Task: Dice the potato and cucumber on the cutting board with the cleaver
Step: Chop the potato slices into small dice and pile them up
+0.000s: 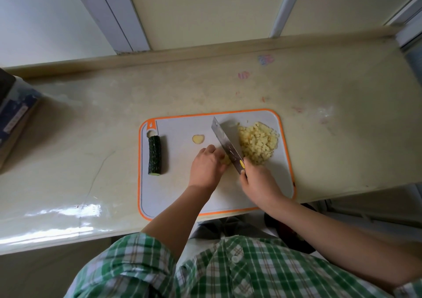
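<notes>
A grey cutting board [173,197] with an orange rim lies on the counter. A heap of diced potato [259,142] sits at its right. My right hand [258,179] grips the cleaver [226,144] by the handle, blade edge down on the board just left of the heap. My left hand [206,167] has curled fingers holding a small remaining potato piece [226,159] against the blade's left side. One potato end slice [198,139] lies apart, further back. A whole dark green cucumber piece [154,155] rests at the board's left edge.
The board sits on a beige glossy counter [91,137] with a raised back ledge. A dark blue box [16,119] stands at the far left. A dark round object [290,227] shows below the counter's front edge on the right.
</notes>
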`<state>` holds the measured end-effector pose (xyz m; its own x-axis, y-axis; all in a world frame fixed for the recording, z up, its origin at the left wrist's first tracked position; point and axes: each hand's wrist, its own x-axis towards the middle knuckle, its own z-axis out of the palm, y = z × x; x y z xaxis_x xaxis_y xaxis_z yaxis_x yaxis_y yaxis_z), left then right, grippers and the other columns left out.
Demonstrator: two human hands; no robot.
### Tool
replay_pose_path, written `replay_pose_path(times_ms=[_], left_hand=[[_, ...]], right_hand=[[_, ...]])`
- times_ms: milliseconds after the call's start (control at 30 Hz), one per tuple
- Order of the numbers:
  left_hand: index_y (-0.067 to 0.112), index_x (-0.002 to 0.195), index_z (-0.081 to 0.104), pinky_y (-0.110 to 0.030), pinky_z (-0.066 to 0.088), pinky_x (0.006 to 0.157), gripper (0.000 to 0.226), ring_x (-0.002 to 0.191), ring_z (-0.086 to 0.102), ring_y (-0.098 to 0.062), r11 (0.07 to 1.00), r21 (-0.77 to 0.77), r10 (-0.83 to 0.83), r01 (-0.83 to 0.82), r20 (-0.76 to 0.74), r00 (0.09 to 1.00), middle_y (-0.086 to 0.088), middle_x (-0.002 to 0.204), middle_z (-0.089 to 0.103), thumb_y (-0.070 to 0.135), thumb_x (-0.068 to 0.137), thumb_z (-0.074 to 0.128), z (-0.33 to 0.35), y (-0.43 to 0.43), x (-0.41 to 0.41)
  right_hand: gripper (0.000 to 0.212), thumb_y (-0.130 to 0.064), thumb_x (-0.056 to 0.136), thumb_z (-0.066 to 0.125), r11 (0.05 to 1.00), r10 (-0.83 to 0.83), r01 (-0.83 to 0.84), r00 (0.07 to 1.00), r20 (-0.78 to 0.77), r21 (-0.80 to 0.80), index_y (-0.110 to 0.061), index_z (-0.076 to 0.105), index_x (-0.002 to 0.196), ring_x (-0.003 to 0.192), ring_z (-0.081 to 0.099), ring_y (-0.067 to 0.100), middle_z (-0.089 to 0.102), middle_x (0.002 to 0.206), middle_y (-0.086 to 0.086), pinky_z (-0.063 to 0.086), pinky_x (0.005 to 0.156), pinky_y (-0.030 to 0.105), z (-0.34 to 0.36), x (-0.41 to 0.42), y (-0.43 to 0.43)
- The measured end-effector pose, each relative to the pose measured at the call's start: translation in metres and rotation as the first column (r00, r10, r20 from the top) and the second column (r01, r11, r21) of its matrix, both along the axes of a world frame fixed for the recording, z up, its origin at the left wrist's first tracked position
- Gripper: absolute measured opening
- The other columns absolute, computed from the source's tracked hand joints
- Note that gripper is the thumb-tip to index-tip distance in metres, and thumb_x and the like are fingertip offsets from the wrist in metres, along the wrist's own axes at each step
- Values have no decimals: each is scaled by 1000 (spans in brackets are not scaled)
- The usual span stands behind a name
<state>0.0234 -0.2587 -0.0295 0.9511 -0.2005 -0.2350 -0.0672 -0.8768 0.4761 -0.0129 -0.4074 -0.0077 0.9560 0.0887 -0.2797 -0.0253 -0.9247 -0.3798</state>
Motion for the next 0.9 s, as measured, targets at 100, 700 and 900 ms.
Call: replay_pose_path(times_ms=[100,700,900], left_hand=[[12,99,66,-39,45,79,16,95,54,-28,1000,5,-10,10,-8,1000,-8,99,56,22,87,61,1,-2,-1],[10,87,70,-38,45,77,11,87,56,-28,995,-59,82,-83,-16,997,-9,88,63,20,84,68,3,0,-1],[13,92,70,-35,45,76,18,87,58,-27,996,-57,61,-62,-9,998,-8,89,63,30,85,68,3,4,-2]], right_hand=[[11,-15,92,45,1000,-1,0,1000,9,28,-9,51,99,72,61,37,63,76,15,30,55,31,-3,1,1],[15,-16,93,45,1000,-9,9,1000,1,30,-8,51,104,70,60,36,58,72,12,30,55,30,-3,-8,4],[13,-14,93,46,997,-32,31,999,23,68,-6,53,100,67,59,38,62,71,18,29,54,32,-2,0,2]])
